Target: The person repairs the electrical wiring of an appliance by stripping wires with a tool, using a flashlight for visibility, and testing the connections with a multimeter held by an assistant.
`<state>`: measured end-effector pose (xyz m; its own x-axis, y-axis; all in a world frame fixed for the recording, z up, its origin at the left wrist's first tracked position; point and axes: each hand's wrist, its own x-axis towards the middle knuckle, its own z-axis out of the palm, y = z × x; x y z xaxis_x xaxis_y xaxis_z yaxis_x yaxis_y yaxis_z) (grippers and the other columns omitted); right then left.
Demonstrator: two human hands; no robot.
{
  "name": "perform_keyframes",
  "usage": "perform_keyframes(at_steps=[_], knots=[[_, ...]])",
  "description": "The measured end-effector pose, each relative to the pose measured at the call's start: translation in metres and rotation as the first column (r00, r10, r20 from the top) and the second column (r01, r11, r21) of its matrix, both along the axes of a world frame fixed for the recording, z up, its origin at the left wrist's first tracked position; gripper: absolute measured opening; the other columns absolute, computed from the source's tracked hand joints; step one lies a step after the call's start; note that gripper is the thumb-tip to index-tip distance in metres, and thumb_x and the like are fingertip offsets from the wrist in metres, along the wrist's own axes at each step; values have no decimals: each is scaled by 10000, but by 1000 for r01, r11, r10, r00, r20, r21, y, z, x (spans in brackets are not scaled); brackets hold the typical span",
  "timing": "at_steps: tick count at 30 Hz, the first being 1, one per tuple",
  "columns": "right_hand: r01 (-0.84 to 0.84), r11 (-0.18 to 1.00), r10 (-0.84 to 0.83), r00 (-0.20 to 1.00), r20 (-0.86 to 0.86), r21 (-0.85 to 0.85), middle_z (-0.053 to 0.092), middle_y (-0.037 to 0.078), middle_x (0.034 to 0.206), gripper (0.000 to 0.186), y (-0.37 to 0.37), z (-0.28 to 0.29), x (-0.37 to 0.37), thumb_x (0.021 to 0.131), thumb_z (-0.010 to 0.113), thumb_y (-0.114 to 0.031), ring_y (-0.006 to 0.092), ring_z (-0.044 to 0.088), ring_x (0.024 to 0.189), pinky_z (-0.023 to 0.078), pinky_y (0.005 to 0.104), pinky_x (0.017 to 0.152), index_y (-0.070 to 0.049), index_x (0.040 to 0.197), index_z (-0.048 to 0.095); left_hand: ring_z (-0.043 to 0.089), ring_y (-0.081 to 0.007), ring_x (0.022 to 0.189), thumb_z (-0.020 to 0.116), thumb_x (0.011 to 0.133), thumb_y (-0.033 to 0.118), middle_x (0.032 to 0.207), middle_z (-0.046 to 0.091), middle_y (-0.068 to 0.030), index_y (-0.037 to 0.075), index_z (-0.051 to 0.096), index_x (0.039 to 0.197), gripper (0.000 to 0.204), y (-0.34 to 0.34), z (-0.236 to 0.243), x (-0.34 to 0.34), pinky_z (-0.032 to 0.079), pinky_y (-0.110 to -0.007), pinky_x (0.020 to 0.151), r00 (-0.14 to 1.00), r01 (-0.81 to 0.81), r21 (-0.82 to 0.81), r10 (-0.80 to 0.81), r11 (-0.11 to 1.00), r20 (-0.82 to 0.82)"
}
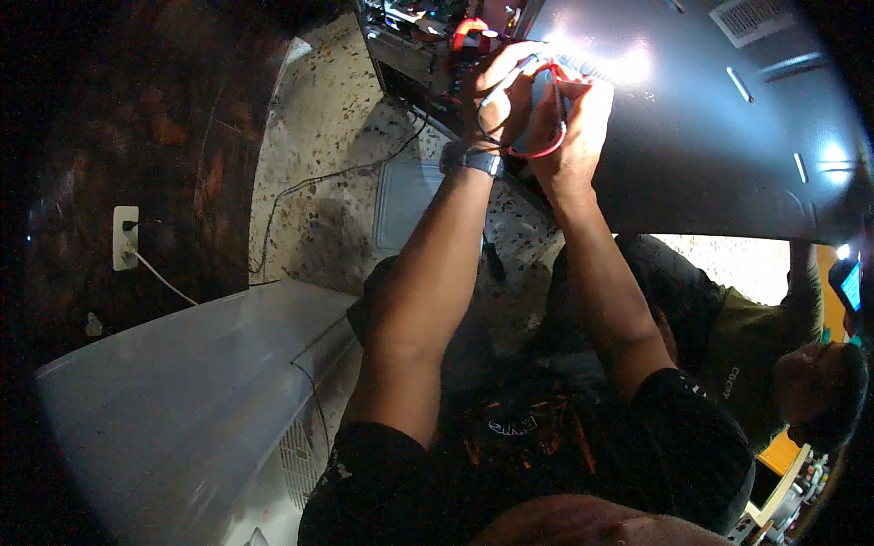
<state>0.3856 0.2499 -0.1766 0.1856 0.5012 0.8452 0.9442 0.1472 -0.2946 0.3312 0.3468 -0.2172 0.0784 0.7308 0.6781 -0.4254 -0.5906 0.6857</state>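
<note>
Near the top centre, both my hands are raised and close together around a small pale blue-grey object (544, 86) with looped red and dark wires (537, 153); I cannot make out what it is. My left hand (496, 100) has its fingers curled at the object's left side. My right hand (578, 123) grips from the right, thumb and fingers bent. A bright glare washes out the part just above my fingers. Behind my hands stands dark open equipment (410, 50) with a red part (469, 32), beside a dark glossy panel (692, 146).
A speckled floor (319, 155) holds a thin cable and a translucent rectangular tray (401, 214). A wall socket (125, 238) with plugs is at left, above a pale curved surface (173, 400). Another person (756, 337) in an olive shirt is close on my right.
</note>
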Motion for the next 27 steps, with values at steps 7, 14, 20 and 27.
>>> perform_keyframes(at_steps=[7,14,20,27], knots=[[47,999,-47,999,28,-6,602,230,1005,258,7,-2,-12,997,609,-196,379,629,882,517,444,804,31,1106,555,757,-264,914,662,898,111,984,765,-131,79,731,1074,192,20,-27,1,581,-344,783,999,32,-17,-32,999,-21],[58,998,-58,998,-9,-34,544,202,982,282,5,-8,-8,996,625,-235,376,573,885,483,461,800,27,1085,569,749,-307,926,678,859,93,985,757,-140,104,729,1074,221,12,-16,0,578,-356,776,999,31,-47,-32,998,-18],[39,999,-39,999,-16,9,547,190,959,278,9,-9,-9,978,651,-253,351,583,856,492,427,768,3,1053,573,743,-311,952,686,863,83,1017,755,-143,100,730,1083,225,19,-24,12,581,-366,799,996,87,-117,-84,989,24],[60,997,-59,998,-18,40,590,148,946,219,10,-3,-6,971,664,-193,263,598,877,503,398,800,-4,1010,561,734,-304,1014,690,858,102,1107,752,-115,124,720,1139,283,13,-20,13,590,-366,870,1000,11,43,-11,999,15]])
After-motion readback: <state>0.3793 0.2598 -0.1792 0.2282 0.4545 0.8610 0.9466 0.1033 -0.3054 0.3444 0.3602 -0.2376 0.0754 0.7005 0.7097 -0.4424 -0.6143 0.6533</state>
